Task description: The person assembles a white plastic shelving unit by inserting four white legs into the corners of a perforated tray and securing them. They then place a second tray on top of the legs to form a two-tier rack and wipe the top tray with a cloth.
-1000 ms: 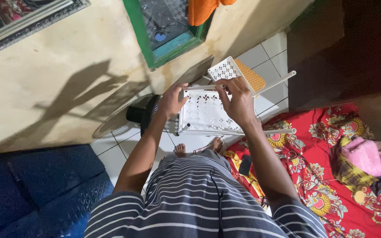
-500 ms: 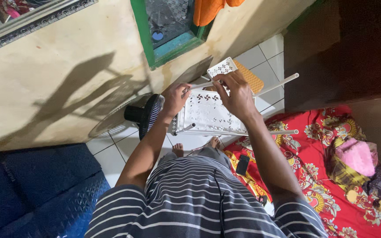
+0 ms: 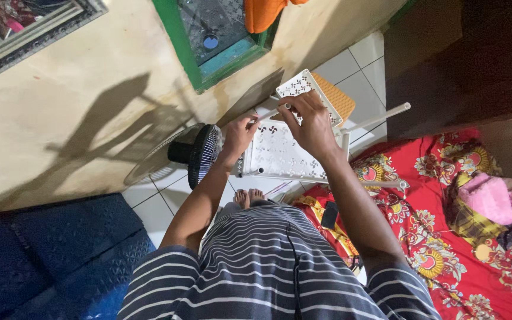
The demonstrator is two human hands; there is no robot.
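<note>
I stand over a white perforated plastic shelf panel (image 3: 280, 155) with white tubes at its corners. My left hand (image 3: 239, 134) grips the panel's near left edge beside a thin white tube (image 3: 268, 114). My right hand (image 3: 310, 120) is closed on the top of that tube above the panel. A second white perforated panel (image 3: 297, 86) leans behind my right hand, with an orange panel (image 3: 339, 98) beside it. A long white tube (image 3: 380, 117) sticks out to the right.
A black standing fan (image 3: 200, 154) sits on the white tiled floor left of the panel. A red floral mattress (image 3: 440, 225) with a pink cloth (image 3: 490, 198) lies right. A blue mat (image 3: 48, 255) is at lower left. A green-framed window (image 3: 211, 41) is in the wall.
Both hands and the shelf panel have shifted up and slightly right in view. My right hand has moved from the panel's edge up onto the tube.
</note>
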